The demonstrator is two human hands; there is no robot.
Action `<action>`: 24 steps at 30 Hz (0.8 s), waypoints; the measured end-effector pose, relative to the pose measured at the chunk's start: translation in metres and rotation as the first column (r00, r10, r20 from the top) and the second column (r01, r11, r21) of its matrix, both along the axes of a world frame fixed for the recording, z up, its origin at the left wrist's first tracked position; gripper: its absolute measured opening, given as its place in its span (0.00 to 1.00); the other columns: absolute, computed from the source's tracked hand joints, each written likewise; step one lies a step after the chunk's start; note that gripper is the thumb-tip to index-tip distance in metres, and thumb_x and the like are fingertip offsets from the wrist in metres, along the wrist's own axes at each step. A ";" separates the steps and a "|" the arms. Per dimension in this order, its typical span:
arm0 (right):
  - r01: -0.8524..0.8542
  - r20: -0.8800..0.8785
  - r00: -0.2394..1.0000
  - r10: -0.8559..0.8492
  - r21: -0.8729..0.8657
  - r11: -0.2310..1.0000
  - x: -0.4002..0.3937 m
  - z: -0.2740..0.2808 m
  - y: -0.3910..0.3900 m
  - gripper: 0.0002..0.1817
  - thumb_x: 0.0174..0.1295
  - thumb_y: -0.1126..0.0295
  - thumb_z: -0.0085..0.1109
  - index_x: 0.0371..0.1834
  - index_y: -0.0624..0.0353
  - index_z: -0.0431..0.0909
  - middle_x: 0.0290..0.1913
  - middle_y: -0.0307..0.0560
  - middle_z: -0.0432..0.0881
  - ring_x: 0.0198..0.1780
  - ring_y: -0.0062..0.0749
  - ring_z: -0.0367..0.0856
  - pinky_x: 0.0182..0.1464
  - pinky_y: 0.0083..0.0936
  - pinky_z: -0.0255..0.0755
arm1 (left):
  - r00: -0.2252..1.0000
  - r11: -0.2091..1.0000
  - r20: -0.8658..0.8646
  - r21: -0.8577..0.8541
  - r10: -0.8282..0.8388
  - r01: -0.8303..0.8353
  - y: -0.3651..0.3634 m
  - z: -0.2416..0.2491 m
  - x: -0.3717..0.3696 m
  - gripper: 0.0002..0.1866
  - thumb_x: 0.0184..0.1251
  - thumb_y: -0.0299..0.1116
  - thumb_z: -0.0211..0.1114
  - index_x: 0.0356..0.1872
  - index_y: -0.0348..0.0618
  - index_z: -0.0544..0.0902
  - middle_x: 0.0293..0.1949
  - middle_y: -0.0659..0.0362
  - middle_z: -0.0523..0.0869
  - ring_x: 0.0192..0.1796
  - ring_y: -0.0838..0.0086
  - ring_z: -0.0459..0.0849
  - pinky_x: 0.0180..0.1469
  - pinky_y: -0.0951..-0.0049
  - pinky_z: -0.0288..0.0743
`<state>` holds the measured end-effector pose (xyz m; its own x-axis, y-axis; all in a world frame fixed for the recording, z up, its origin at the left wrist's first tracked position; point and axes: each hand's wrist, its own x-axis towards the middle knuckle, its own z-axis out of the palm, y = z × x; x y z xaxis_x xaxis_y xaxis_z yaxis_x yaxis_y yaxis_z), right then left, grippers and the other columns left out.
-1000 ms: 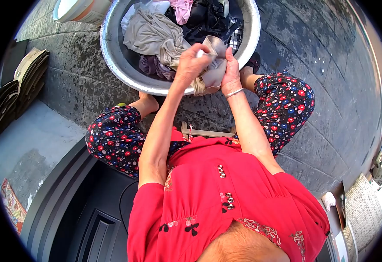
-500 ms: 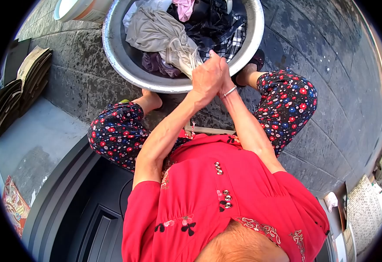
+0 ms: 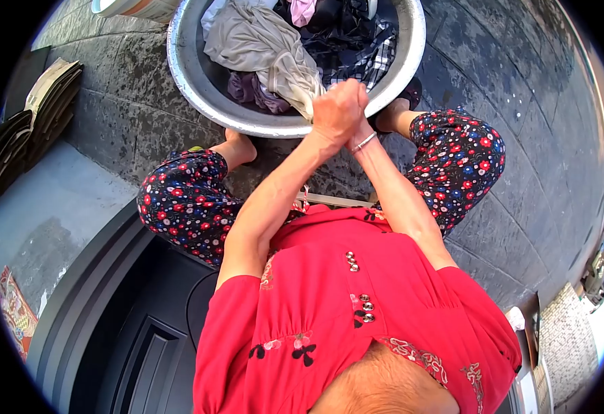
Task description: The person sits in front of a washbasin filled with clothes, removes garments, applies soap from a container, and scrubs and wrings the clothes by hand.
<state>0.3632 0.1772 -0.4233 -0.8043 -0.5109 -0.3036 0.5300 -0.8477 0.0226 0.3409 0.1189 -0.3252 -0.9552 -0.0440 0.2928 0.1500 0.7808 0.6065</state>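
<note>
A large metal basin [image 3: 209, 123] stands in front of me with wet clothes in it. Over its near rim, my left hand [image 3: 336, 110] is closed in a fist, with one end of a pale grey-beige garment [image 3: 264, 45] running into it. My right hand [image 3: 361, 124], below a bracelet, presses against the left one from the right. Its fingers are mostly hidden, and so is the part of the cloth inside the grip. Around the garment lie a dark purple cloth [image 3: 255, 94], a black-and-white checked cloth [image 3: 371, 58] and a pink cloth [image 3: 303, 10].
My legs in floral trousers [image 3: 184, 200] spread either side, feet close to the basin. A white bucket [image 3: 136, 8] stands at the far left. Flattened cardboard [image 3: 36, 131] leans at the left, and a dark panelled door [image 3: 157, 359] lies behind me. The paving [image 3: 502, 200] looks wet in patches.
The view has shifted slightly, so the basin sits higher in the frame. My hands stay clenched together at the rim, with the left fist turned a little.
</note>
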 end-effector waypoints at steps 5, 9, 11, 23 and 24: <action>-0.341 0.288 0.932 0.221 0.485 0.805 -0.018 0.073 -0.010 0.13 0.66 0.61 0.50 0.30 0.58 0.77 0.27 0.40 0.79 0.25 0.31 0.77 0.33 0.27 0.74 | 0.914 0.979 0.376 -0.184 0.151 -0.086 -0.089 -0.064 -0.051 0.16 0.65 0.44 0.52 0.32 0.41 0.79 0.30 0.43 0.84 0.32 0.49 0.82 0.36 0.53 0.75; -0.132 0.173 0.982 0.081 0.313 0.940 -0.039 0.064 0.024 0.24 0.67 0.50 0.48 0.47 0.63 0.76 0.44 0.50 0.82 0.43 0.38 0.83 0.51 0.37 0.76 | 0.551 0.254 0.822 0.568 -0.142 -0.783 -0.143 -0.112 -0.038 0.32 0.61 0.57 0.58 0.42 0.29 0.80 0.40 0.51 0.83 0.43 0.64 0.82 0.47 0.64 0.75; -0.092 0.153 0.988 0.034 0.390 0.916 -0.041 0.053 0.032 0.26 0.68 0.48 0.46 0.50 0.64 0.75 0.47 0.51 0.82 0.47 0.42 0.81 0.55 0.41 0.74 | 0.630 -0.084 0.742 0.629 -0.230 -0.772 -0.155 -0.106 -0.031 0.25 0.59 0.49 0.64 0.41 0.31 0.79 0.39 0.51 0.84 0.41 0.62 0.83 0.50 0.62 0.76; 0.092 0.186 0.965 -0.187 0.425 0.900 -0.051 0.056 0.045 0.18 0.52 0.74 0.55 0.48 0.66 0.75 0.46 0.54 0.81 0.47 0.47 0.80 0.56 0.43 0.73 | 0.703 0.215 0.710 0.693 -0.042 -0.688 -0.109 -0.030 0.007 0.10 0.49 0.17 0.58 0.33 0.38 0.71 0.21 0.58 0.75 0.18 0.74 0.76 0.18 0.77 0.71; 0.091 0.190 0.964 -0.186 0.423 0.902 -0.052 0.053 0.044 0.18 0.52 0.74 0.55 0.48 0.66 0.75 0.46 0.54 0.81 0.47 0.47 0.80 0.56 0.43 0.73 | 0.639 0.296 0.715 0.699 -0.284 -0.651 -0.098 -0.023 0.013 0.10 0.51 0.19 0.63 0.34 0.40 0.73 0.21 0.61 0.75 0.17 0.78 0.74 0.16 0.78 0.67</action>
<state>0.3116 0.2211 -0.3700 -0.7455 -0.1924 -0.6382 0.4284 -0.8718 -0.2376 0.3535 0.0206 -0.3480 -0.7016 -0.0087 -0.7125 -0.6614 -0.3642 0.6557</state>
